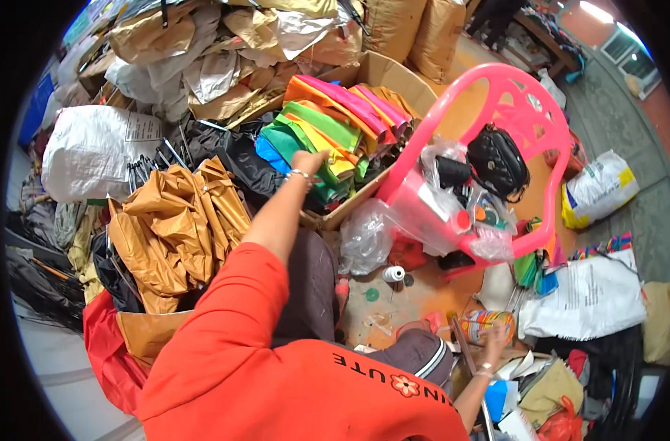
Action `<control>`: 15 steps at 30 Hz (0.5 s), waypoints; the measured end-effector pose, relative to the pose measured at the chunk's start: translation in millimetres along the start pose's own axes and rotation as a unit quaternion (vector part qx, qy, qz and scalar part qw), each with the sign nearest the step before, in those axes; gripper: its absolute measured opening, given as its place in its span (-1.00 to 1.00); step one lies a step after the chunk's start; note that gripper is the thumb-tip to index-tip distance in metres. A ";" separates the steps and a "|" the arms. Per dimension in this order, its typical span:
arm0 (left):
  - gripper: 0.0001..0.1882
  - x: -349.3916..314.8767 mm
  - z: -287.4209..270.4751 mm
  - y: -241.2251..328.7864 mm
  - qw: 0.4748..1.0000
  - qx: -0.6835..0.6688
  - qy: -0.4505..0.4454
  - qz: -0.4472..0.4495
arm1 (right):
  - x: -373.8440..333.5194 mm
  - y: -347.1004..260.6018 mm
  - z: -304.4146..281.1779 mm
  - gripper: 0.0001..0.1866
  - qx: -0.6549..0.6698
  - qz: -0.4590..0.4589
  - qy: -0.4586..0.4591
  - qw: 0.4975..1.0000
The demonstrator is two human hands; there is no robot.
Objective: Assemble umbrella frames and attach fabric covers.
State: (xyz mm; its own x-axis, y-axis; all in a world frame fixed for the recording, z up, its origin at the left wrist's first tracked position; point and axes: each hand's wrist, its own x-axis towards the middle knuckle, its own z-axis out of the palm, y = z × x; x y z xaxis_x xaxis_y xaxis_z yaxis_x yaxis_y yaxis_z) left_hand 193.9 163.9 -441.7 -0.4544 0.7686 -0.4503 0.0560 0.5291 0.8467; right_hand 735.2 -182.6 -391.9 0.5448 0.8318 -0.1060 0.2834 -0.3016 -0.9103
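My left hand (310, 163) reaches forward into a cardboard box (342, 215). Its fingers are closed at the edge of a stack of folded multicoloured cloth (313, 132) in green, yellow, orange, pink and blue. At the lower right is my right hand (495, 339), its fingers stretched out with nothing visible in them. It is beside a jar with a colourful label (478, 325); whether they touch I cannot tell. A thin metal rod (465, 344) stands close by this hand.
A pink plastic chair (559, 176) bears a black bag (498, 163) and plastic packets. Folded brown cloth (169, 235) fills a box at my left. A white thread spool (393, 273) sits on the floor. White sacks (92, 151) and stacked brown bundles (158, 37) stand around.
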 end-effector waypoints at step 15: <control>-0.84 -251.4 -31.8 170.4 0.742 -0.169 -0.180 0.624 | -53.1 -139.1 226.1 -0.67 0.122 0.025 -0.387 0.914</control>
State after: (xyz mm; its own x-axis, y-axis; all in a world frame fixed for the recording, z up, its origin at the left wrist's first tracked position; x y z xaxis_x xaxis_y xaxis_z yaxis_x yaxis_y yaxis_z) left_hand 289.4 49.4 -175.2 0.0347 0.6630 0.7479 -0.0202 -0.7477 0.6637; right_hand 488.5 -79.5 -350.1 -0.1947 0.9289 -0.3151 0.0376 -0.3139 -0.9487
